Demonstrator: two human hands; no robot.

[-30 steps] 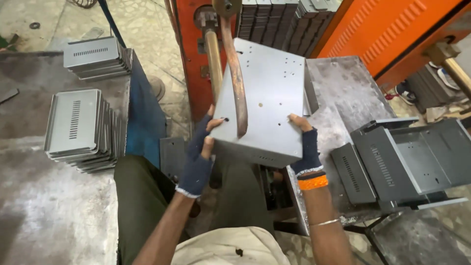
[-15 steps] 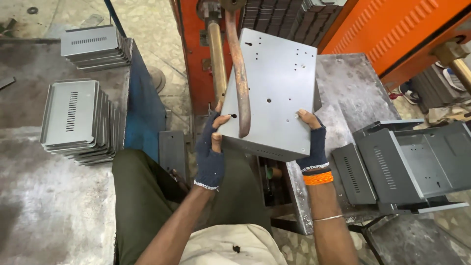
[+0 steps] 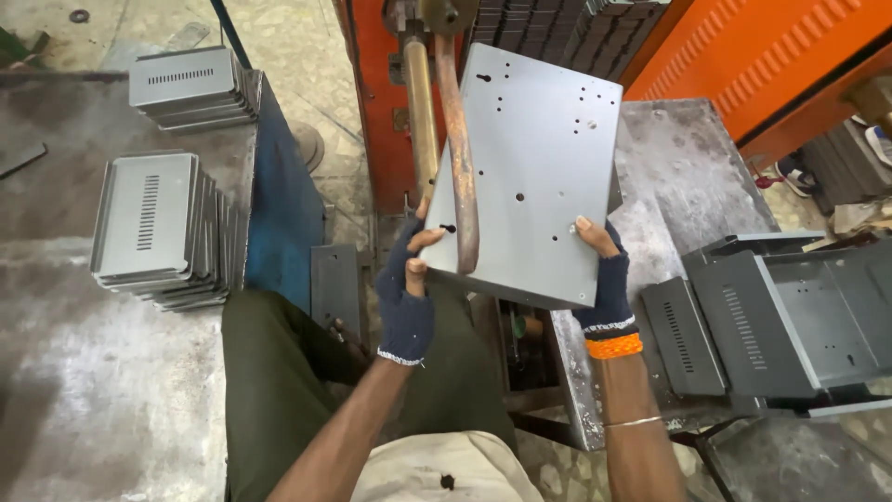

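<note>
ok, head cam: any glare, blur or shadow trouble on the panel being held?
Head view: even, soft daylight, no hard glare on the grey metal panel; its punched holes read sharp. Left hand and right hand are in focus with no motion blur. Slight wide-angle stretch at the frame edges; the floor below the knees sits in shade.

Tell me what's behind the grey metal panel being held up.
Behind the grey metal panel, the orange machine frame and a grey work table show at its edges. A bent rusty rod crosses its front; anything directly behind is covered.
</note>
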